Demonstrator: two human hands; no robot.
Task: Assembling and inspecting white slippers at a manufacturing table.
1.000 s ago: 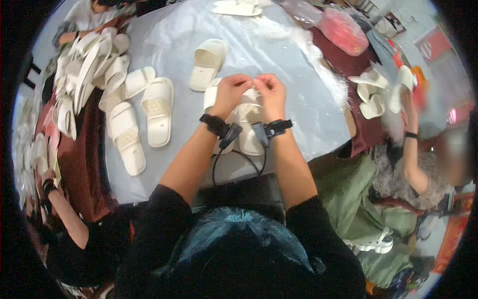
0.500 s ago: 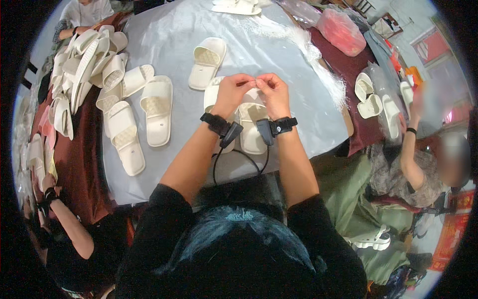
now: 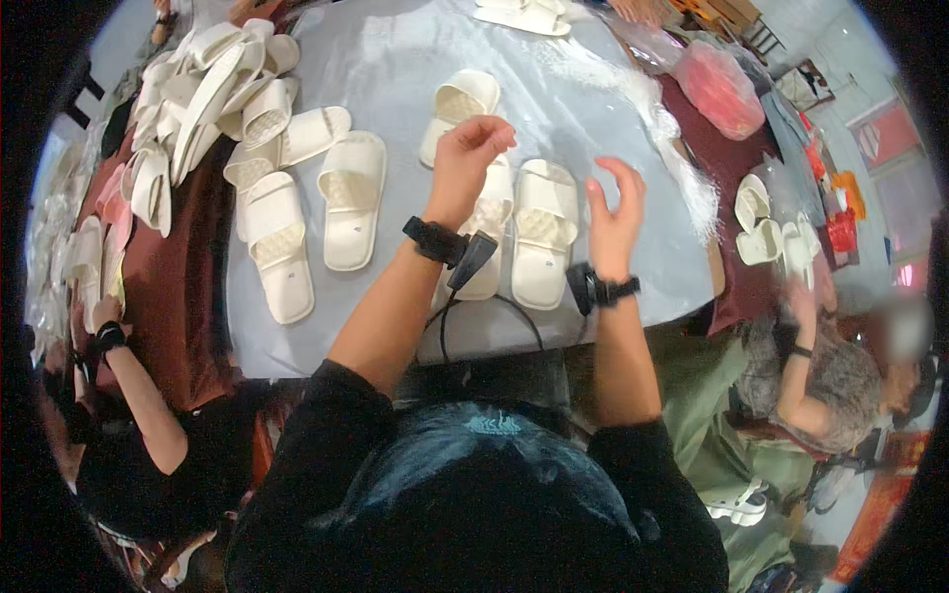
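Note:
My left hand (image 3: 471, 163) hovers over a cream slipper (image 3: 486, 225), hiding part of it. Its thumb and fingers are pinched together; whatever they may hold is too small to make out. My right hand (image 3: 616, 212) is held apart, thumb and fingers curved open with nothing between them. Just left of it, another cream slipper (image 3: 545, 232) lies flat, toe toward the far side. Beyond my left hand rests a further slipper (image 3: 463, 104), partly covered by that hand.
More slippers (image 3: 353, 201) lie on the left of the grey-covered table (image 3: 395, 346), beside a large slipper pile (image 3: 203, 94). White thin sheets (image 3: 682, 168) line the right. A pink bag (image 3: 720, 89) stands far right. Co-workers' arms (image 3: 148, 410) show at both sides.
My hands, which met at the fingertips before, have separated. The right has moved right and opened; the left stays pinched. The view has shifted, so the table things appear displaced.

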